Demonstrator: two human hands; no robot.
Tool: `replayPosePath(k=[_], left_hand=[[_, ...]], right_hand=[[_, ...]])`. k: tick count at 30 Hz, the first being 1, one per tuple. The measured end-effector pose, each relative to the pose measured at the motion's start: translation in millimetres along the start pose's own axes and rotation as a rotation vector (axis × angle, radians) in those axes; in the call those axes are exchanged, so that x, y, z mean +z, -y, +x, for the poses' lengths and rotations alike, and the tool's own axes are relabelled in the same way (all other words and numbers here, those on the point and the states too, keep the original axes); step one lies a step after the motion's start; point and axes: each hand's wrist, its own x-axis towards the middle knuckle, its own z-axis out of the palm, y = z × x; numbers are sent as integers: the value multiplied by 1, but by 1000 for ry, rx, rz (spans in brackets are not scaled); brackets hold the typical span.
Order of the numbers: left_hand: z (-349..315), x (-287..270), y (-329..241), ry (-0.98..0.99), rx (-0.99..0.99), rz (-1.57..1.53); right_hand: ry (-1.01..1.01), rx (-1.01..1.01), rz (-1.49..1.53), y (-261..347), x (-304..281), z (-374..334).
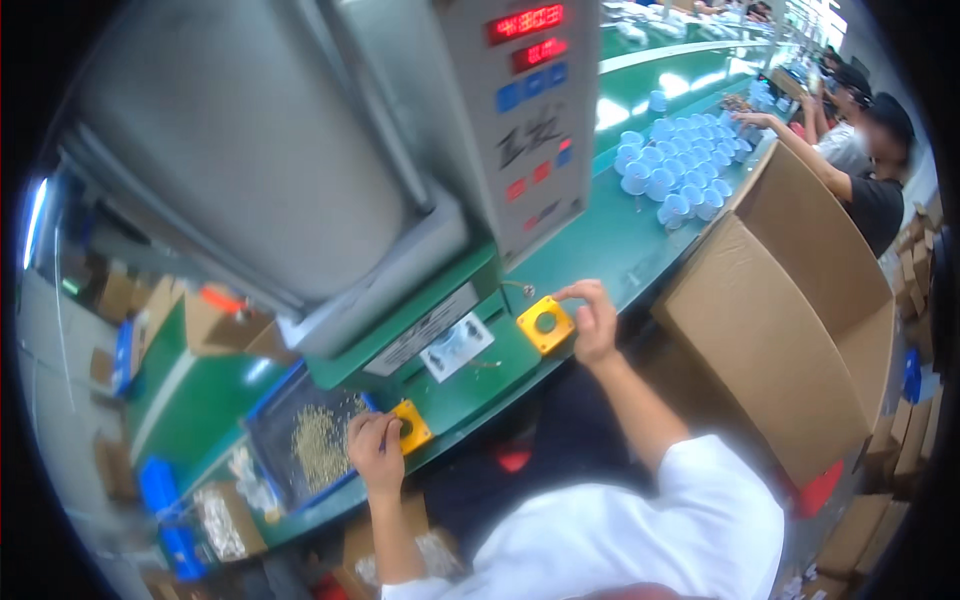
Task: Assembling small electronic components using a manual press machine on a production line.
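My left hand [376, 452] is beside the left yellow push-button box [415, 432], fingers bent and drawn together. What its fingers hold, if anything, is too small to make out. My right hand [594, 322] is at the right yellow push-button box [546, 324]; its index finger stretches over the box's upper corner, the other fingers are loosely bent, and nothing shows in it. Between the two boxes stands the green base [425, 335] of a grey machine [250, 140]. A control panel [530, 110] with red lit digits rises from it.
A blue-rimmed tray [275, 425] of small pale parts lies left of my left hand. Many light-blue cups [680, 165] cover the green bench [600, 235] beyond my right hand. A large open cardboard box [770, 340] stands at right. Co-workers [870, 190] sit farther along.
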Motion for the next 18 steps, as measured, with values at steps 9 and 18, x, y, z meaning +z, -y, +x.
replayPosePath(k=[9,18], left_hand=[[27,32,-21,33,-70,-45],[28,30,-23,52,-86,-79]], right_hand=[[95,172,1,4,11,2],[101,120,-12,1,10,3]])
